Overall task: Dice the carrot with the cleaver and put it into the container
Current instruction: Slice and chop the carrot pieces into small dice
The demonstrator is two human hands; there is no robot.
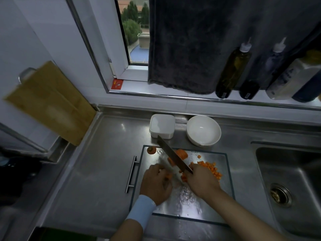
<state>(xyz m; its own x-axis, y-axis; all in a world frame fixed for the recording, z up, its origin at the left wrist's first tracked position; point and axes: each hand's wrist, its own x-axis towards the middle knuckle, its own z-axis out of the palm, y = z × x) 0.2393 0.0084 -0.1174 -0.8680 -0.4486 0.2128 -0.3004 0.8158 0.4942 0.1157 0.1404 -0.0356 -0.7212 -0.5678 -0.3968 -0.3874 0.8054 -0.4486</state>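
Note:
On the steel cutting board [218,192], my right hand [201,181] grips the cleaver [172,156] by its handle, the blade pointing away toward the far left. My left hand [156,183] holds a carrot piece [168,176] against the board beside the blade. More uncut carrot [181,153] lies behind the blade. A heap of diced carrot [211,168] sits to the right of my right hand. The carrot's stem end [151,150] lies at the board's far left corner. A white square container [161,126] stands behind the board, nothing visible inside it.
A white bowl [203,130] stands right of the container. The sink [291,185] lies to the right of the board. A wooden board [50,103] leans against the left wall. Bottles [232,72] and a dark towel [194,40] line the windowsill.

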